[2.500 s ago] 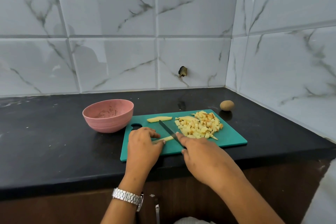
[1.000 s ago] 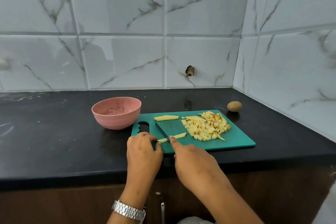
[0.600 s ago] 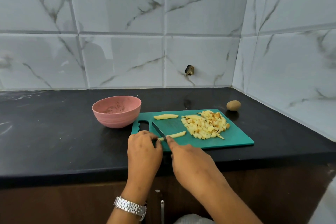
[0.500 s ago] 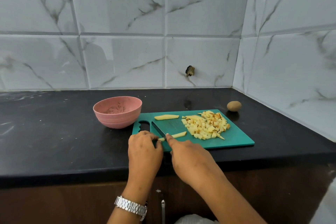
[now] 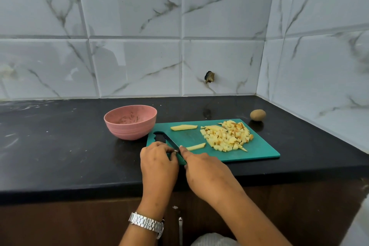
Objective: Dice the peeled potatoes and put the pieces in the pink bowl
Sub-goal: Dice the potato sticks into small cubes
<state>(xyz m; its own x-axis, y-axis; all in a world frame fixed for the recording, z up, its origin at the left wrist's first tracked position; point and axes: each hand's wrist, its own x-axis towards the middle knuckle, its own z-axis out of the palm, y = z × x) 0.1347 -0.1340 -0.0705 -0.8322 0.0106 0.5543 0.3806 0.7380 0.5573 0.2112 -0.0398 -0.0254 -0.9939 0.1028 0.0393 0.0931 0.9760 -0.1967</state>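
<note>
Knife [image 5: 169,143] slid left along the potato strip [image 5: 196,146].
Right grip [image 5: 205,168] clamps its handle; left grip [image 5: 158,160] pinches the strip's end; pink bowl [image 5: 129,130] sits beside the green board [image 5: 259,150].

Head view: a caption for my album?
Left hand pins a potato strip on the board; right hand holds the knife.

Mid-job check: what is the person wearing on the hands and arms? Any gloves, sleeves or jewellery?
No gloves: the left hand and right hand are bare, and neither forearm shows a sleeve. A silver metal link-band wristwatch circles the left wrist; the right wrist carries nothing. No rings visible.
</note>
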